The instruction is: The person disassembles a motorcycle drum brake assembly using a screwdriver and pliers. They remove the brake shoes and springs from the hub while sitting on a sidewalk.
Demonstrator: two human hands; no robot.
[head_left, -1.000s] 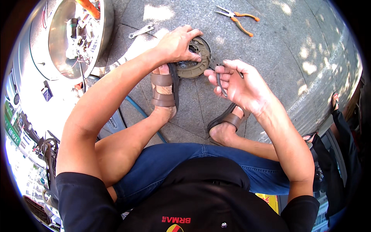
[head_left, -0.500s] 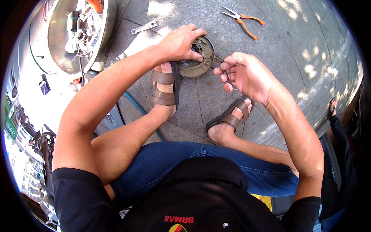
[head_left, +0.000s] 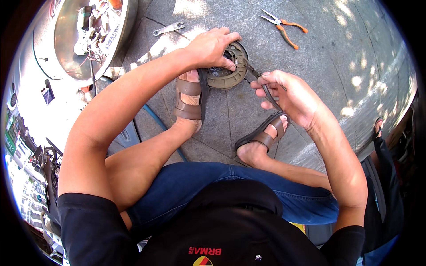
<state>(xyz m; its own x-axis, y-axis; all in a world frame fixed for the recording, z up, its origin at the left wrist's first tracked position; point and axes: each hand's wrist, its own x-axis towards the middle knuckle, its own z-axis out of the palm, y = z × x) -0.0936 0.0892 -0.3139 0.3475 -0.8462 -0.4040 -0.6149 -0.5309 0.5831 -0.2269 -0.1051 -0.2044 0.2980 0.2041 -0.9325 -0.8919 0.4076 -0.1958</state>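
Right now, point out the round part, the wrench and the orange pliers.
Round part (head_left: 228,81): head view, on the lower stretch of its tan ring.
Wrench (head_left: 169,29): head view, on the middle of its shaft.
Orange pliers (head_left: 278,21): head view, at the pivot.

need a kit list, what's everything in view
Ring: 1, brown-grey, by left sandal
Hand tool: 1, dark, by ring
Pliers: 1, orange-handled, upper right
Wrench: 1, silver, upper middle
Basin: 1, silver, upper left
Loose parts: uncountable, mixed, inside basin
Hose: 1, blue, centre left
Pavement: 1, grey, underfoot
Vehicles: several, mixed, left edge
Another person's foot: 1, black-sandalled, right edge
Sandals: 2, brown, on feet
Jeans: 1, blue, legs
Shirt: 1, black, torso
Left grip: 1, bare, on ring
Right grip: 1, bare, on tool
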